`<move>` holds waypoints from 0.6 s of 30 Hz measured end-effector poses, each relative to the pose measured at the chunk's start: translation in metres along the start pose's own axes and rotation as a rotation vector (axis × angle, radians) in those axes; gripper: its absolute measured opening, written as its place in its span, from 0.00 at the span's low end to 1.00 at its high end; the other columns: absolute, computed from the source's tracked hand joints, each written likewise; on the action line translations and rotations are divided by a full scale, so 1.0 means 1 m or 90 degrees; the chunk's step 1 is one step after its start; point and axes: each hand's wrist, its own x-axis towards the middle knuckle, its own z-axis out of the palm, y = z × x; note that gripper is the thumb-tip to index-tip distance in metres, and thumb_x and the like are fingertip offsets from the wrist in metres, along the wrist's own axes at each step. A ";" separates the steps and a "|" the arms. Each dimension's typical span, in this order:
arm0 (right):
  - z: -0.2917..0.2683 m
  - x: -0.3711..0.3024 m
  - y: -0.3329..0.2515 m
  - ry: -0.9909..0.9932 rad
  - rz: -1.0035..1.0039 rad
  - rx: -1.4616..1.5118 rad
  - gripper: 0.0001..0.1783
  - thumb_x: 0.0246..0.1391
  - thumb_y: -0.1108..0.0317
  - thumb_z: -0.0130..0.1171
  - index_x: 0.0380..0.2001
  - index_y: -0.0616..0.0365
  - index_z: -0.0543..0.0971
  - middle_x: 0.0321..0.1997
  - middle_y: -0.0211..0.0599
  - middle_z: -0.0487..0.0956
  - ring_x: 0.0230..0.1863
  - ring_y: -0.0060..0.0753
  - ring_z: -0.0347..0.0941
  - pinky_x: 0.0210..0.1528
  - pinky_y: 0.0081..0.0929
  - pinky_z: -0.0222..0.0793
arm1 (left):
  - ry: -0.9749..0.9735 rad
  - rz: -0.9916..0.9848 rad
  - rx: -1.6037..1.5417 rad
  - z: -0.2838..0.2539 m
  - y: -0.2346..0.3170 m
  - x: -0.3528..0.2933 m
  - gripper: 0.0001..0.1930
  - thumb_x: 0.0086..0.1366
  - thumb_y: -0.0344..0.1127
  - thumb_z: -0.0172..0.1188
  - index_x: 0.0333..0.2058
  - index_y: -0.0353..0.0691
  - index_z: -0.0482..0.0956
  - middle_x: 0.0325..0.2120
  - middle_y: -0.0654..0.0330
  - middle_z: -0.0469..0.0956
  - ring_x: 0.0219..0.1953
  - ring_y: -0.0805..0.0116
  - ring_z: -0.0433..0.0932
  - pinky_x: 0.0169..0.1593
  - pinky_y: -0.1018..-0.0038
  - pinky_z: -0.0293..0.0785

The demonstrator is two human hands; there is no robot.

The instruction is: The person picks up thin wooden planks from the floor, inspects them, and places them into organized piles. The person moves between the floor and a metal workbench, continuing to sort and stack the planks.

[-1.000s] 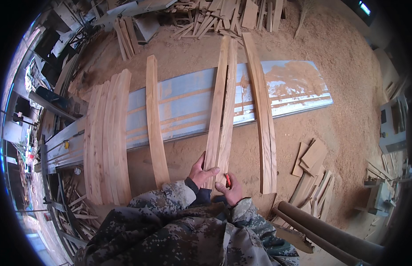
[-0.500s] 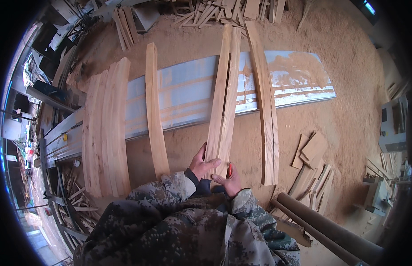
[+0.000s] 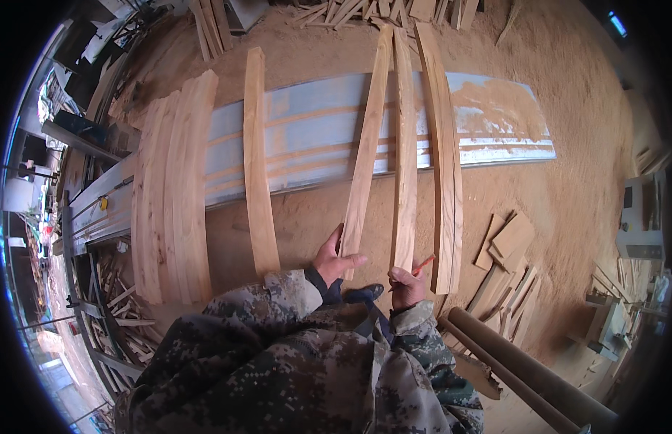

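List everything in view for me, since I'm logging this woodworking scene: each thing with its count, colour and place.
long wooden slats: four apart, pale tan, leaning across the metal sheet; two in the hands
stacked slats: one group, pale tan, far left on the sheet
metal sheet: one, grey-blue, lying across the sawdust
sawdust floor: tan, all around
short offcuts: several, tan, on the floor at right
scrap wood pile: one, tan, top edge
pipes: two, brown, lower right
red pencil: one, in the right hand
left hand: grips a slat's lower end
right hand: at the next slat's end, holding the pencil
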 end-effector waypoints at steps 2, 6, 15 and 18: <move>-0.005 0.003 -0.004 -0.003 0.013 0.004 0.31 0.40 0.77 0.66 0.53 0.64 0.75 0.32 0.24 0.76 0.29 0.19 0.68 0.30 0.18 0.62 | 0.009 0.025 0.045 0.000 -0.003 -0.001 0.45 0.55 0.30 0.72 0.69 0.36 0.56 0.51 0.60 0.73 0.52 0.69 0.72 0.58 0.70 0.70; -0.008 0.004 -0.001 0.024 -0.006 -0.003 0.35 0.42 0.73 0.67 0.58 0.63 0.72 0.31 0.25 0.76 0.27 0.20 0.68 0.27 0.19 0.62 | 0.045 0.110 0.203 -0.002 -0.011 -0.002 0.48 0.52 0.34 0.75 0.68 0.32 0.57 0.55 0.55 0.72 0.55 0.67 0.72 0.60 0.70 0.69; -0.053 -0.044 0.026 0.029 0.034 -0.011 0.35 0.53 0.63 0.67 0.63 0.51 0.67 0.36 0.36 0.80 0.33 0.29 0.76 0.25 0.23 0.64 | 0.058 0.061 0.212 0.001 -0.017 -0.020 0.45 0.52 0.33 0.74 0.66 0.31 0.60 0.55 0.55 0.74 0.55 0.69 0.72 0.60 0.72 0.69; -0.074 -0.062 0.041 0.006 0.168 0.025 0.31 0.55 0.63 0.65 0.62 0.52 0.69 0.36 0.36 0.80 0.34 0.32 0.76 0.25 0.24 0.64 | 0.037 0.076 0.192 0.005 -0.021 -0.031 0.46 0.52 0.34 0.74 0.67 0.32 0.59 0.55 0.56 0.74 0.57 0.70 0.71 0.61 0.71 0.69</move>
